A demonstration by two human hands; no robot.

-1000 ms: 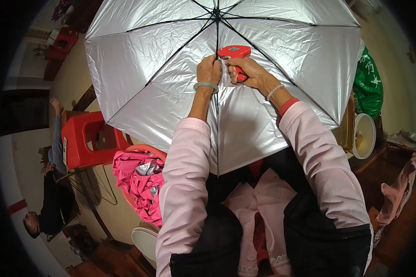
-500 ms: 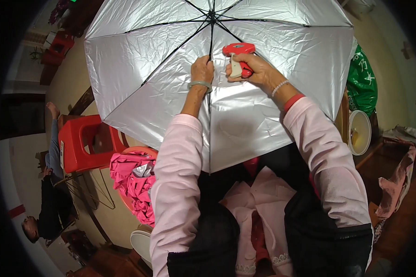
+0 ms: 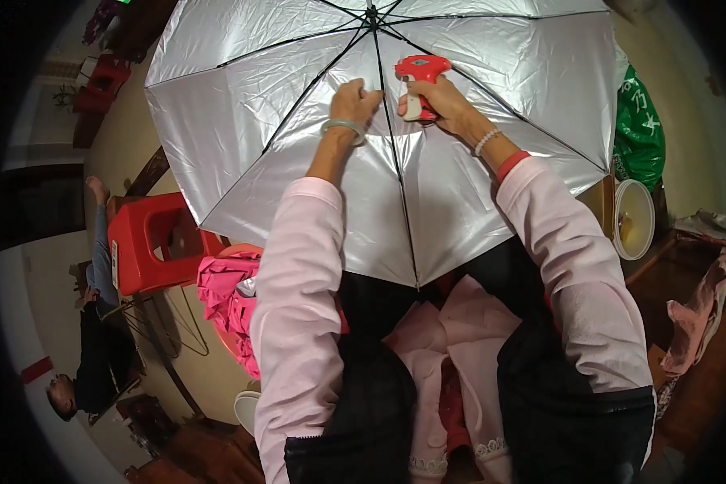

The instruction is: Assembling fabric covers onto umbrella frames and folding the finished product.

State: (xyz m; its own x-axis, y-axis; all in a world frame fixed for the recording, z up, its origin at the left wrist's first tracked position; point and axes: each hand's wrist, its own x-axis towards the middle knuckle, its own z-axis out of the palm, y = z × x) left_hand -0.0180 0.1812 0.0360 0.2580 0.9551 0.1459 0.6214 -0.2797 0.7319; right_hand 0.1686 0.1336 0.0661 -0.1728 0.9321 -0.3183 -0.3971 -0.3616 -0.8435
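Note:
An opened umbrella (image 3: 298, 185) spreads before me, its silver inner side and black ribs facing up. My left hand (image 3: 353, 107), wearing a pale bangle, is closed with thumb and fingers at one of the ribs (image 3: 389, 133); the fingertips are partly hidden. A red and white tagging gun (image 3: 421, 68) is gripped by my right hand (image 3: 446, 102), which has a beaded bracelet at its wrist. The gun sits just right of that rib, over the silver cloth.
On the left stand a red plastic stool (image 3: 141, 262) and a heap of pink cloth (image 3: 222, 294) in a basin. To the right are a green bag (image 3: 639, 133) and a white tub (image 3: 636, 218). A seated person (image 3: 101, 347) is at the far left.
The umbrella has turned, its near rib's outer end swinging right. My left hand has shifted slightly left and up. The tagging gun has risen a little and tilted in my right hand.

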